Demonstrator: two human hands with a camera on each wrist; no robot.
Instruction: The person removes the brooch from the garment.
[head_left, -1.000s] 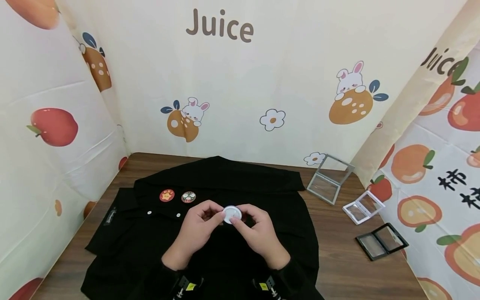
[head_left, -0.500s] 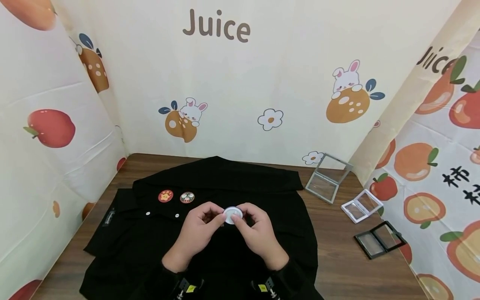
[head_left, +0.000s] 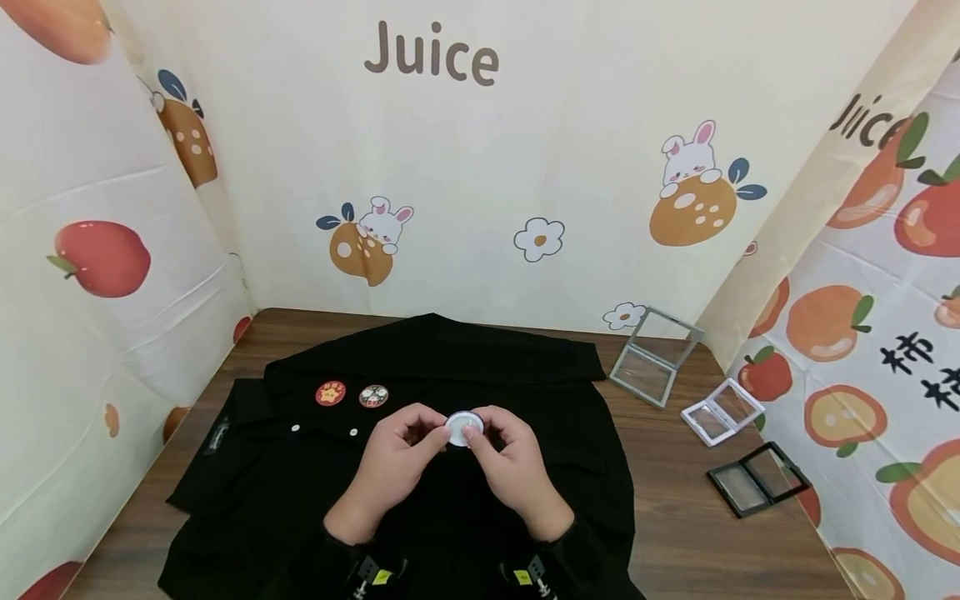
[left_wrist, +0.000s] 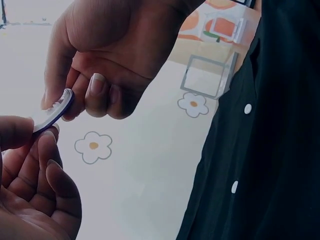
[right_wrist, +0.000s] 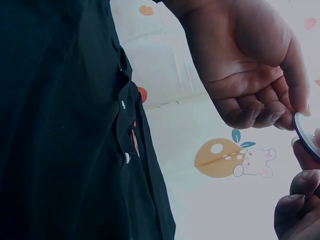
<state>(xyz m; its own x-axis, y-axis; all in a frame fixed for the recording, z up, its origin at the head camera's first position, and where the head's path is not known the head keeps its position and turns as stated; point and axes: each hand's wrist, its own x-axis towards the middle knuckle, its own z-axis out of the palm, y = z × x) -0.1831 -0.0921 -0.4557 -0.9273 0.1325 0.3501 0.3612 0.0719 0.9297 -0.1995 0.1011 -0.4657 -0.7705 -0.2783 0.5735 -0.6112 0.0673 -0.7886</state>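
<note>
Over the black shirt [head_left: 555,492], my left hand [head_left: 397,467] and right hand [head_left: 521,467] hold a small round pin badge [head_left: 460,427] between them, its white back facing up. Each hand pinches one side of it between thumb and curled fingers. The right thumb lies on the badge's back. Seen edge-on in the left wrist view, the badge [left_wrist: 56,112] has a blue-purple rim and white fittings on its back; its printed front is hidden. Two more badges are on the shirt: a red one with a yellow star [head_left: 330,393] and a dark patterned one [head_left: 373,396].
To the right on the wooden table [head_left: 682,542] stand three opened folding mirrors: a grey one [head_left: 648,372], a white one [head_left: 705,423] and a black one [head_left: 744,490]. White buttons [head_left: 353,432] dot the shirt. Fruit-printed curtains [head_left: 465,167] enclose the table.
The right thumb has slid slightly up over the badge's back. Both hands otherwise keep their places, and the head view has shifted a little.
</note>
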